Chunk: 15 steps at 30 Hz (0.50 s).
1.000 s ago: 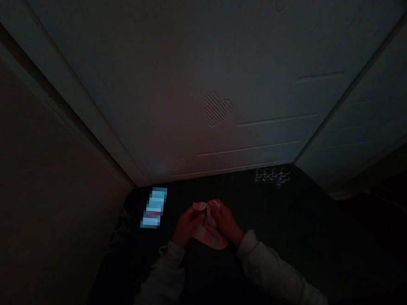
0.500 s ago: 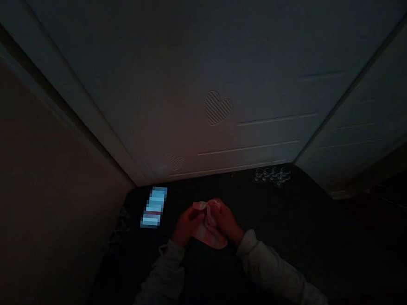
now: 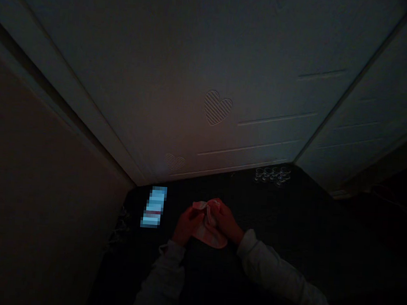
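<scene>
A pink-and-white piece of soft fabric [image 3: 211, 236] with a rounded lower end is held low over the dark table. Its exact kind is hard to make out in the dim light. The fingers of my left hand [image 3: 186, 225] close on its left upper edge. On the other side my right hand [image 3: 228, 223] pinches the bunched top, where the cloth is gathered in folds. Parts of the fabric are hidden behind my fingers.
A lit, blurred phone screen [image 3: 153, 207] lies to the left on the dark tabletop [image 3: 271, 222]. Several small shiny ring-like things [image 3: 272, 175] stand at the back right, and more glint at the left edge. A pale panel with embossed hearts [image 3: 217, 108] rises behind.
</scene>
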Tool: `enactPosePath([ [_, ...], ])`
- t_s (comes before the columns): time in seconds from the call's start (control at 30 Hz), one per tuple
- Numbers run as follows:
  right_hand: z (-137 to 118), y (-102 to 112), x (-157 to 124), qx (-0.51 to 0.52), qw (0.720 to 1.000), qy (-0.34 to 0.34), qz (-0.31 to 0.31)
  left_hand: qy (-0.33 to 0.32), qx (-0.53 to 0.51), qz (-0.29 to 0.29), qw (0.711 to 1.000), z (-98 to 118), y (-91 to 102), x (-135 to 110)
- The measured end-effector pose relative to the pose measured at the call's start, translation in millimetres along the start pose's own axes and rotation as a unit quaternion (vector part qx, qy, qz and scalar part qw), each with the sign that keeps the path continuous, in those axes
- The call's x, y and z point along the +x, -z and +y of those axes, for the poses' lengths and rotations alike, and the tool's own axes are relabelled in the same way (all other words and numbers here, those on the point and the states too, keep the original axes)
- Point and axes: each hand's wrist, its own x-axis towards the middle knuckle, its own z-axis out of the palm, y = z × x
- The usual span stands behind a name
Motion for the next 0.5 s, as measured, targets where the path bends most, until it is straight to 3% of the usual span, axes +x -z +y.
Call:
enactPosePath([
  [0.5,0.5,0.0,-0.5,0.0,1.0,-0.008,0.004,0.014,-0.002,0.009,1.0,3.9,-1.0,-1.3],
])
